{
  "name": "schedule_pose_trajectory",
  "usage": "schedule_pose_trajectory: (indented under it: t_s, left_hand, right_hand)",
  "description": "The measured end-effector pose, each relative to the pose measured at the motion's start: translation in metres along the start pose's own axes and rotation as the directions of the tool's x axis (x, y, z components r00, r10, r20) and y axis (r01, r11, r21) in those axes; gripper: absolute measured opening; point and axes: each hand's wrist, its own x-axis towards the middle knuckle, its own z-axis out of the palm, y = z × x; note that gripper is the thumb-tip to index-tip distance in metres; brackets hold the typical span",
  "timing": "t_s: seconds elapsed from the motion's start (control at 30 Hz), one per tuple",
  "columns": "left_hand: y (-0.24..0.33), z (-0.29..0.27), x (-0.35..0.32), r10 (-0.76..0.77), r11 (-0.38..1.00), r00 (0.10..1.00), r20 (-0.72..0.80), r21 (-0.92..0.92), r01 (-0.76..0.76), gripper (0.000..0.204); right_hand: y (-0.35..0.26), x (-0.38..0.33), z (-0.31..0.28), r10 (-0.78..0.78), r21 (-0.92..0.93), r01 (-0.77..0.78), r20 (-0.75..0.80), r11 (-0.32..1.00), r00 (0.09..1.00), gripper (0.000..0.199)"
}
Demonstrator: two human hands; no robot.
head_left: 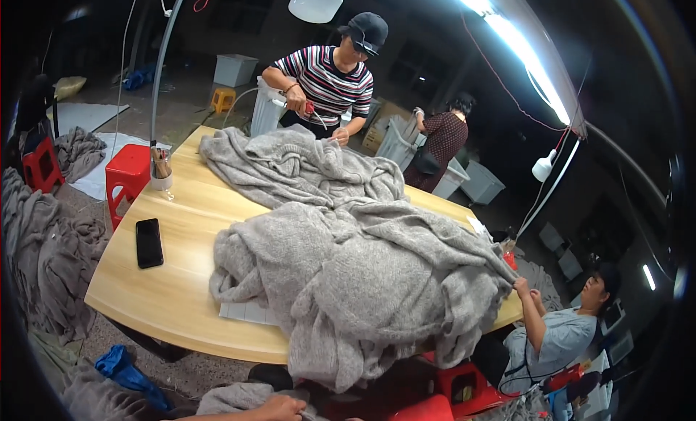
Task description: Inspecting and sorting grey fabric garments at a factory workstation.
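Observation:
At the bottom edge of the head view, my left hand point(281, 408) is closed, its forearm coming in from the lower left. Bunched grey knitted fabric point(235, 398) lies against it and shows on both sides of the fist, so the hand appears to grip this knit garment; the fingertips are partly cut off. My right hand is out of view. Above, a large heap of grey knitted garments point(377, 276) covers the middle of the wooden table point(190, 236) and hangs over its near edge.
A black phone point(149, 243) and a cup of tools point(161, 173) sit on the table's left. Across it, a person point(326, 73) holds a red-handled tool at the knitwear. Another person point(547, 341) at right pulls a garment edge. Red stools point(129, 176) and garment piles point(54, 254) stand around.

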Motion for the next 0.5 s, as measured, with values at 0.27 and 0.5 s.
schedule_pose_trajectory:
  t_s: [0.27,0.5]
  left_hand:
    - [0.004,-0.008,0.001,0.008,0.999,0.999,-0.039,-0.041,-0.010,0.023]
    - [0.008,-0.012,0.001,-0.027,0.999,1.000,0.001,-0.021,0.027,0.020]
  right_hand:
    - [-0.036,-0.015,0.045,-0.225,-0.610,0.232,0.089,0.758,0.970,0.028]
    - [-0.041,-0.008,0.030,-0.172,-0.779,0.213,0.137,0.590,0.976,0.028]
